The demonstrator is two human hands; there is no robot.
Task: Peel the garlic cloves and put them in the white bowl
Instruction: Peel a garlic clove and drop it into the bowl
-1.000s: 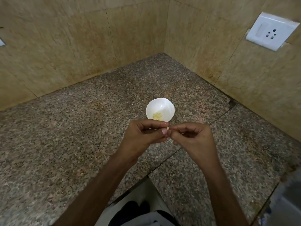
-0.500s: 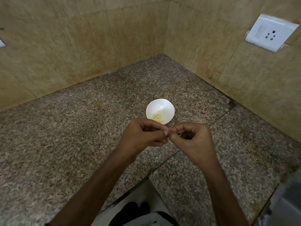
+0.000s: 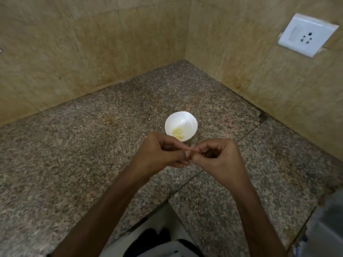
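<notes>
A small white bowl (image 3: 187, 121) stands on the granite counter with several pale peeled garlic cloves (image 3: 178, 133) in its bottom. Just in front of the bowl, above the counter, my left hand (image 3: 161, 152) and my right hand (image 3: 220, 158) meet fingertip to fingertip. Both pinch one tiny garlic clove (image 3: 189, 150) between thumb and forefinger; the fingers hide nearly all of it. The other fingers of each hand are curled in.
The speckled granite counter (image 3: 92, 154) fills an inner corner between two beige tiled walls. A white switch and socket plate (image 3: 306, 34) is on the right wall. The counter's front edge runs at the bottom, and a blurred grey object (image 3: 326, 229) sits at lower right.
Both hands have dropped slightly and the clove, faintly visible one second ago, is now almost fully covered by the fingertips. The bowl has not moved.
</notes>
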